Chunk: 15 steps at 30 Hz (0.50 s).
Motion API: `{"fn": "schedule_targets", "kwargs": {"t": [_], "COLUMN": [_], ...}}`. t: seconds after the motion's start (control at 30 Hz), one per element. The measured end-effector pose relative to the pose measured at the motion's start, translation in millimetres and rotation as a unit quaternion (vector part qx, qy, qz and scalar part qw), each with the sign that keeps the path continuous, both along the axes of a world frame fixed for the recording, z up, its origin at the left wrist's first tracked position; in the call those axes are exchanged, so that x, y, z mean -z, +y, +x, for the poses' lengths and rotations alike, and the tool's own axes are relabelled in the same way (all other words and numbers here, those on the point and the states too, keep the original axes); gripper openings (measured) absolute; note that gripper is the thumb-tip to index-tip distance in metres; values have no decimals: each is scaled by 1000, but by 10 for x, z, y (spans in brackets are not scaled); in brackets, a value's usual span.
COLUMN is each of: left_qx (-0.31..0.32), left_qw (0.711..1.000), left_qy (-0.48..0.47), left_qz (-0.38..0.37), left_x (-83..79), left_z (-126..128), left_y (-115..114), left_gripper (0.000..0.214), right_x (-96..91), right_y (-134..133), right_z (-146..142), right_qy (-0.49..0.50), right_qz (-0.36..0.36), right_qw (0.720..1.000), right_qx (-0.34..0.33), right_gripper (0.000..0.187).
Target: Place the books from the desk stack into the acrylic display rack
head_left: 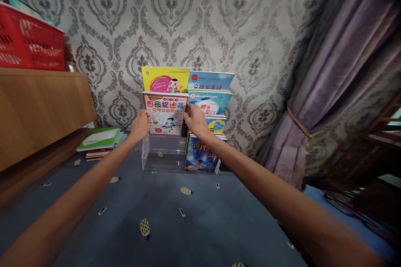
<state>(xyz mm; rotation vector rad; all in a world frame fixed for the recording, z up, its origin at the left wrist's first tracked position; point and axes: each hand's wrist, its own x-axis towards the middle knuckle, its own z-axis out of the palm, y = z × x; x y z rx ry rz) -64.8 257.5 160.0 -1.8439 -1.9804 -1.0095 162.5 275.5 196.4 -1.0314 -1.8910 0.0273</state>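
Both my hands grip a thin children's book (165, 112) with an orange-and-white cover. My left hand (140, 126) pinches its left edge and my right hand (196, 120) pinches its right edge. The book stands upright in the left column of a clear acrylic tiered book rack (163, 155), whose lowest left pocket shows nothing inside. Behind it stands a yellow book (165, 79). The right column holds a light blue book (210, 80), a teal book (210, 102), a yellow-and-blue book (216, 124) and a dark starry-cover book (201, 156).
The rack stands on a dark blue patterned cloth (163, 221) against damask wallpaper. A small stack of books with a green one on top (100, 139) lies at left beside a wooden cabinet (40, 112) bearing a red basket (29, 41). Purple curtains (338, 91) hang at right.
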Motion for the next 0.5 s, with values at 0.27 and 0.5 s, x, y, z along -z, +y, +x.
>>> {"fn": "schedule_targets", "kwargs": {"t": [0.27,0.5], "left_qx": [-14,-15], "left_qw": [999,998], "left_qy": [-16,-36], "left_qz": [-33,-51], "left_x": [-20,-66], "left_z": [52,93], "left_y": [-37,-36], "left_gripper": [23,24], "right_x": [46,110], "right_y": [88,130], "right_z": [-37,-28], "right_qy": [6,14], "right_qz": [-16,-7], "right_qw": [1000,1000], "right_qx": [-10,-22], "right_gripper": [21,26]}}
